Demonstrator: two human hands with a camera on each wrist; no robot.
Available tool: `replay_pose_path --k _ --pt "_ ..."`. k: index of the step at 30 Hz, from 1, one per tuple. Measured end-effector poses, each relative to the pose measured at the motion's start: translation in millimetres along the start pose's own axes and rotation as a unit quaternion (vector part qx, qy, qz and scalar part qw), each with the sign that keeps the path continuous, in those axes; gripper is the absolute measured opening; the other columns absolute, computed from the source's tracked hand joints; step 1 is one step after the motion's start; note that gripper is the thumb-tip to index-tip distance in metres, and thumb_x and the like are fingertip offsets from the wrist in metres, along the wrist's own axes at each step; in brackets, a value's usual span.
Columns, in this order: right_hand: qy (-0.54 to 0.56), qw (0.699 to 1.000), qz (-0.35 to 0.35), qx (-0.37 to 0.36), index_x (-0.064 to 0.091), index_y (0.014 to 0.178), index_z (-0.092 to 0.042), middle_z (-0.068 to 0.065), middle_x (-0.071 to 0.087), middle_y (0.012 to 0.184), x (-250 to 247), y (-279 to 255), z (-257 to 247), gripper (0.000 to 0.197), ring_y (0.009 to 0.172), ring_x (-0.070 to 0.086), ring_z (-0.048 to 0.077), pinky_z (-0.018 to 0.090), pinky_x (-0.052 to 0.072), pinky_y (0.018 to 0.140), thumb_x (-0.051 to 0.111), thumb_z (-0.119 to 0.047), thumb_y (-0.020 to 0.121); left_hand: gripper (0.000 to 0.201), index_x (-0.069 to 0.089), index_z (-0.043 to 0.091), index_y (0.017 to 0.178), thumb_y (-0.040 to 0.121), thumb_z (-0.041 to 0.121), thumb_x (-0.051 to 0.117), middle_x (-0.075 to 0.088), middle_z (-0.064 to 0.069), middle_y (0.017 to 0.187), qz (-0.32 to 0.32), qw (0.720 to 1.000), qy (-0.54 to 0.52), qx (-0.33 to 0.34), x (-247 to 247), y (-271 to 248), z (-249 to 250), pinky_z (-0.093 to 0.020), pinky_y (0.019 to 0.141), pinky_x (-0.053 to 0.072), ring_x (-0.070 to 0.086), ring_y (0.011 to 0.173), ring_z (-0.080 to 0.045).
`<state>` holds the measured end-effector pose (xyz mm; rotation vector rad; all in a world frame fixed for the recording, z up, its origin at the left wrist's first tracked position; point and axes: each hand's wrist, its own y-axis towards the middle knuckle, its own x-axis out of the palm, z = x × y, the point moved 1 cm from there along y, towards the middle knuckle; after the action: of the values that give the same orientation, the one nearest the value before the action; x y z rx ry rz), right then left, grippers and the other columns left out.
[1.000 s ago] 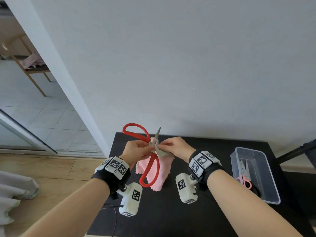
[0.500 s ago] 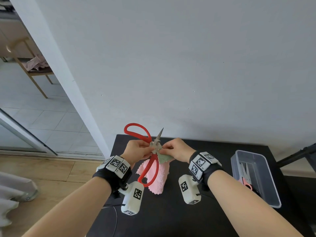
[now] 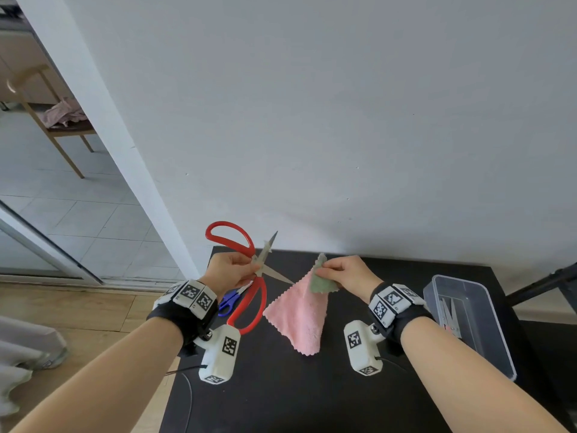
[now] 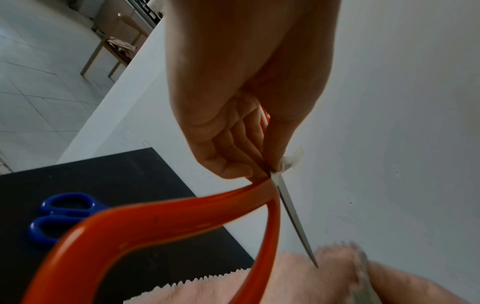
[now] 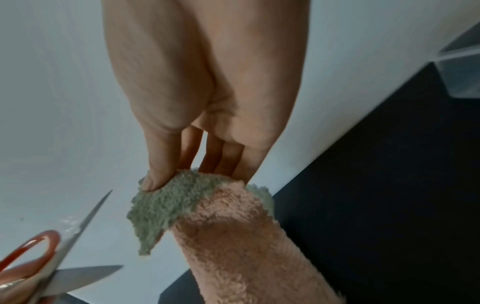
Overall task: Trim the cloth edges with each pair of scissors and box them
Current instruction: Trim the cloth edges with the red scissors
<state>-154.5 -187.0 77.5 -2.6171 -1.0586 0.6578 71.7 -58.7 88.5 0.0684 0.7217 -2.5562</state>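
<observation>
My left hand [image 3: 246,268] grips the big red-handled scissors [image 3: 249,307] near the pivot, their blades spread apart in the air. A small pale scrap [image 4: 293,160] sits by the thumb. To the right, my right hand [image 3: 324,267] pinches the top corner of the pink cloth [image 3: 299,317], whose grey-green back [image 5: 161,203] folds over. The cloth hangs down to the black table [image 3: 312,395]. One blade tip [image 4: 315,265] points at the cloth, a short gap away. The thumb [image 5: 155,176] presses on the cloth's corner.
Blue-handled scissors [image 3: 229,303] lie on the table under my left hand, also in the left wrist view [image 4: 59,216]. A clear plastic box [image 3: 496,335] stands at the right with another pair of scissors [image 3: 451,317] inside. The white wall is close behind.
My hands have come apart. The right hand drew the cloth's corner away to the right, out of the scissors, and the blades now stand spread.
</observation>
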Motion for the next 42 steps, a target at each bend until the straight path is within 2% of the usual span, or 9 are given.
replay_pose_path --k 2,5,14,26,30,32,34,38,42 --pt "0.023 1.0 -0.005 -0.007 0.074 0.097 -0.014 0.001 0.072 0.094 8.9 4.8 -8.1 0.015 0.094 0.067 0.015 0.027 0.054 0.085 0.069 -0.02 0.085 0.015 0.069 0.001 0.093 0.082 0.012 0.071 0.072 -0.012 0.082 -0.021 1.0 0.008 0.003 8.0 -1.4 1.0 -0.018 0.061 0.057 0.068 0.062 -0.01" --pt "0.035 0.999 -0.021 -0.018 0.075 0.094 -0.017 0.002 0.073 0.097 20.0 8.9 -18.7 0.013 0.097 0.068 0.017 0.032 0.054 0.09 0.071 -0.021 0.083 0.016 0.068 0.0 0.094 0.081 0.01 0.072 0.072 -0.01 0.08 -0.045 0.999 0.005 0.007 18.4 -1.8 4.2 -0.018 0.061 0.057 0.068 0.059 -0.007" --pt "-0.011 0.998 -0.058 -0.002 0.069 0.108 -0.008 0.005 0.072 0.102 35.2 9.5 -34.6 0.029 0.087 0.068 0.01 0.018 0.053 0.068 0.07 -0.023 0.083 0.01 0.069 0.008 0.087 0.08 0.012 0.073 0.072 -0.01 0.086 -0.046 0.998 0.014 0.035 33.1 -1.0 20.4 -0.026 0.072 0.059 0.069 0.071 -0.014" --pt "-0.005 1.0 -0.021 0.016 0.072 0.097 -0.004 0.002 0.07 0.082 8.4 6.5 -16.9 0.018 0.071 0.066 0.006 0.013 0.052 0.061 0.069 -0.017 0.084 0.02 0.067 -0.001 0.099 0.082 0.009 0.071 0.072 -0.012 0.085 -0.006 0.998 -0.059 0.009 11.4 10.6 18.7 -0.017 0.057 0.056 0.068 0.061 -0.008" --pt "0.143 0.988 0.043 0.027 0.072 0.096 -0.004 0.008 0.071 0.087 9.4 5.1 -3.5 0.017 0.078 0.066 0.013 0.022 0.054 0.07 0.069 -0.016 0.084 0.022 0.067 -0.003 0.099 0.081 0.009 0.071 0.07 -0.015 0.09 0.017 0.985 -0.174 -0.01 6.4 12.8 13.9 -0.024 0.071 0.059 0.067 0.075 -0.018" --pt "0.276 0.958 0.057 0.046 0.07 0.103 -0.003 0.013 0.071 0.098 14.7 4.5 -3.3 0.02 0.088 0.067 0.019 0.03 0.055 0.078 0.067 -0.012 0.085 0.023 0.066 -0.003 0.101 0.081 0.007 0.071 0.072 -0.013 0.087 0.013 0.971 -0.237 -0.026 10.4 13.2 14.3 -0.025 0.071 0.059 0.069 0.075 -0.018" --pt "0.369 0.927 0.05 0.053 0.068 0.107 0.0 0.014 0.071 0.099 21.5 4.4 -9.0 0.025 0.087 0.068 0.019 0.029 0.056 0.074 0.065 -0.012 0.086 0.027 0.065 -0.004 0.104 0.08 0.007 0.072 0.073 -0.013 0.088 0.004 0.963 -0.268 -0.033 16.6 14.0 16.8 -0.024 0.068 0.059 0.07 0.074 -0.017" --pt "0.441 0.896 0.026 0.04 0.064 0.113 0.005 0.018 0.069 0.102 35.9 6.3 -24.4 0.031 0.085 0.068 0.022 0.027 0.055 0.067 0.063 -0.014 0.088 0.026 0.067 -0.002 0.107 0.083 0.008 0.07 0.073 -0.013 0.096 -0.013 0.959 -0.281 -0.042 30.4 13.4 21.2 -0.023 0.069 0.056 0.07 0.076 -0.015" --pt "0.447 0.894 0.032 0.027 0.066 0.11 0.004 0.017 0.07 0.102 42.5 7.9 -33.0 0.029 0.083 0.069 0.02 0.026 0.056 0.069 0.064 -0.013 0.086 0.022 0.07 0.001 0.103 0.084 0.011 0.069 0.073 -0.011 0.098 -0.024 0.964 -0.264 -0.036 42.7 9.4 21.6 -0.026 0.08 0.05 0.069 0.092 -0.018"
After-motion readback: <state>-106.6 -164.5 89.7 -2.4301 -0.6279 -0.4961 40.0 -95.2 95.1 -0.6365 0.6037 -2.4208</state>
